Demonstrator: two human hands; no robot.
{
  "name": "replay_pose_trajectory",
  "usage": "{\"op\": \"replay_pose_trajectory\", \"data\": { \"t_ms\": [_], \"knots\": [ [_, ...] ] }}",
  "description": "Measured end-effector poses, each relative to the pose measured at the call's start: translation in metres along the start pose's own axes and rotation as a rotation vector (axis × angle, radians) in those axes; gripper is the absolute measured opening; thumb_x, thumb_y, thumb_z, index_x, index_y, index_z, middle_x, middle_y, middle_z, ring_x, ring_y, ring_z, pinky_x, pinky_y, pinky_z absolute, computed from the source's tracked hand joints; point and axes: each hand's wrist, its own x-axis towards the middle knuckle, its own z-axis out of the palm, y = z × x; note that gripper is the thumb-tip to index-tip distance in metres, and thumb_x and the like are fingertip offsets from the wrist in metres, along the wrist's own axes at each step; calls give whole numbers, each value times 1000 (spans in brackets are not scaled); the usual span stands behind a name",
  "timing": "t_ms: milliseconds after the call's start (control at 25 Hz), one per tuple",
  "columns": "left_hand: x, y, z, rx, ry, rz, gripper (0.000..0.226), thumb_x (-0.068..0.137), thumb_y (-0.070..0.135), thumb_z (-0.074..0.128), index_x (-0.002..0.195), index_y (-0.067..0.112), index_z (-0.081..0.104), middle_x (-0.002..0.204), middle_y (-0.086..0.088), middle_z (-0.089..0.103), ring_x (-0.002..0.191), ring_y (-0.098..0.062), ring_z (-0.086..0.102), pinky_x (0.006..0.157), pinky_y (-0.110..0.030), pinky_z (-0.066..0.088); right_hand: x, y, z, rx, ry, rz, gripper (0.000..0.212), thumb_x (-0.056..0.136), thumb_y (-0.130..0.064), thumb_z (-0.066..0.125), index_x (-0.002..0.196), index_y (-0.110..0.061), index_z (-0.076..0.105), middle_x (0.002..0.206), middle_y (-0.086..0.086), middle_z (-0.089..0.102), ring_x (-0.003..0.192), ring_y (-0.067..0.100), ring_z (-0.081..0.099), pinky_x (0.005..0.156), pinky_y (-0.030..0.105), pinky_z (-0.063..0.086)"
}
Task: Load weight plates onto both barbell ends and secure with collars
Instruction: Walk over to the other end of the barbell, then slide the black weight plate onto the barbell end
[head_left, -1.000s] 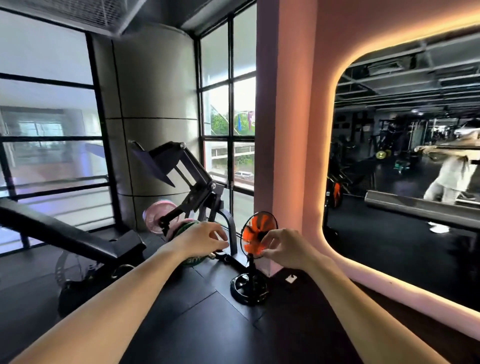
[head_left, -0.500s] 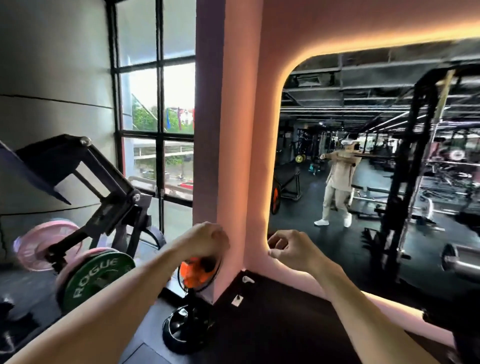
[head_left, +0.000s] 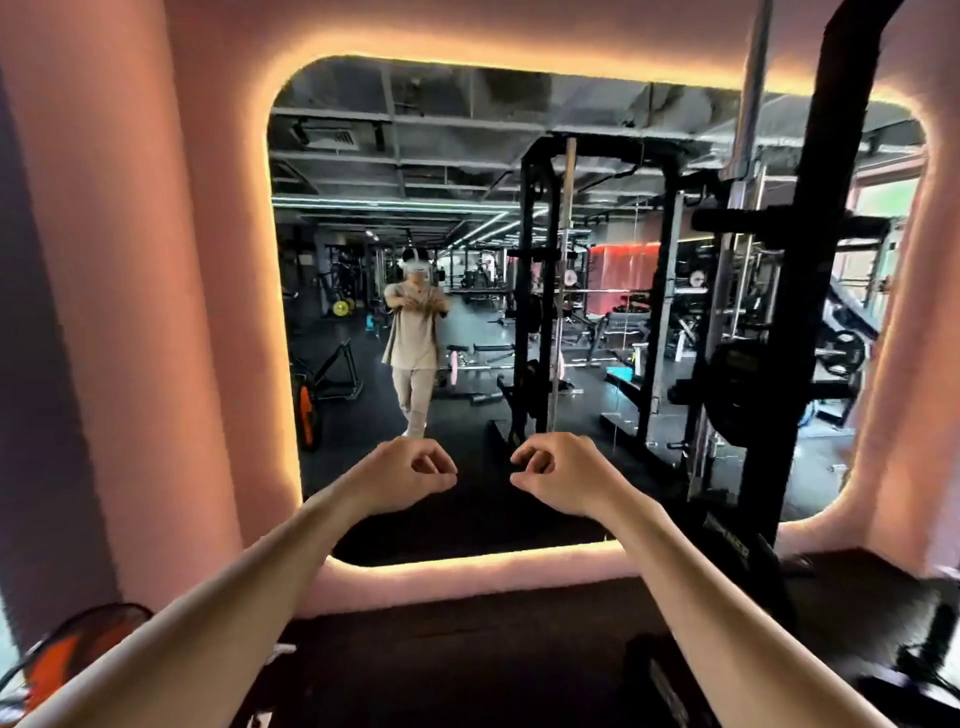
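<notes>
At frame centre, the left hand (head_left: 402, 480) and right hand (head_left: 558, 475) stay curled, empty; view has swung from the fan (head_left: 62, 660) to the mirror (head_left: 519, 312), loading unstarted.

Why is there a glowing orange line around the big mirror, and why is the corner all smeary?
Head view: a warm light strip glows around the mirror's rim; the orange fan at bottom left and the bottom right corner are smeared by motion blur; both hands look sharp.
</notes>
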Motion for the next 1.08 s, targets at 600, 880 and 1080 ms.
{"op": "replay_pose_trajectory", "data": {
  "t_ms": [600, 880, 1080],
  "knots": [
    [396, 55, 144, -137, -365, 563, 8, 85, 34, 76, 88, 28, 71, 83, 7, 72, 70, -2, 61, 67, -16, 46, 156, 191, -81, -262, 440, 525, 15, 83, -28, 74, 97, -26, 78, 82, -5, 74, 76, 10, 67, 72, 23, 51],
    [514, 97, 195, -238, -471, 716, 6, 78, 37, 76, 80, 32, 73, 84, 7, 75, 81, -12, 68, 80, -29, 52, 176, 242, -105, -309, 599, 745, 12, 79, -28, 78, 90, -32, 77, 75, -10, 70, 63, -4, 59, 67, 16, 48],
    [587, 130, 239, -333, -463, 726, 5, 84, 29, 77, 81, 30, 72, 87, 0, 74, 75, -9, 65, 71, -22, 48, 196, 306, -133, -339, 751, 800, 16, 79, -26, 78, 94, -32, 75, 84, -13, 68, 71, -4, 59, 74, 18, 44]
  ]
}}
